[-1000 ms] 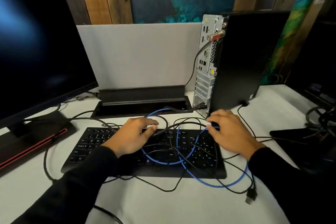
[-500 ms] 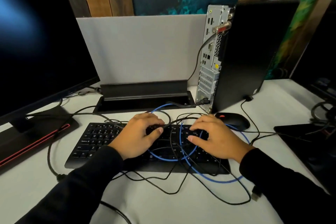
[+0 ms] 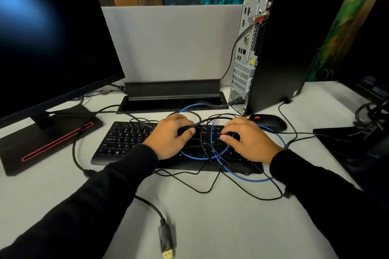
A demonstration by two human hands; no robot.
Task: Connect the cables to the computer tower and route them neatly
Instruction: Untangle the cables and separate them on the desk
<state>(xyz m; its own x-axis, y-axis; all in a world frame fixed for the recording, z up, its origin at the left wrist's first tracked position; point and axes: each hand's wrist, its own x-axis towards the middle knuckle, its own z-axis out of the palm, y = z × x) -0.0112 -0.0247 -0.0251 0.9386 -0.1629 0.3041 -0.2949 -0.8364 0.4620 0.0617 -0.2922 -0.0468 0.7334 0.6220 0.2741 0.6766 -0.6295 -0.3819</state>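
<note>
Resting over the black keyboard [image 3: 126, 141], both hands work in a tangle of cables. The left hand [image 3: 170, 139] curls its fingers and thumb around a black cable [image 3: 202, 122] that runs right across the keys. The right hand [image 3: 248, 141] has its fingers bent down into the loops; whether it grips a strand cannot be told. A blue cable [image 3: 240, 176] coils over the keyboard and onto the white table [image 3: 210, 227], its clear plug end lying between the hands. The computer tower [image 3: 294, 48] stands upright behind the right hand, rear panel facing left, with a power cable [image 3: 216, 104] plugged in near its base and a second black lead higher up. A black mouse [image 3: 271, 123] with a red wheel sits just beside the tower. A loose display connector [image 3: 166, 239] with a gold tip lies near the front edge. The monitor [image 3: 52, 38] stands at left. Key legends are partly readable, Q, W, E among them; no brand text is legible.
</note>
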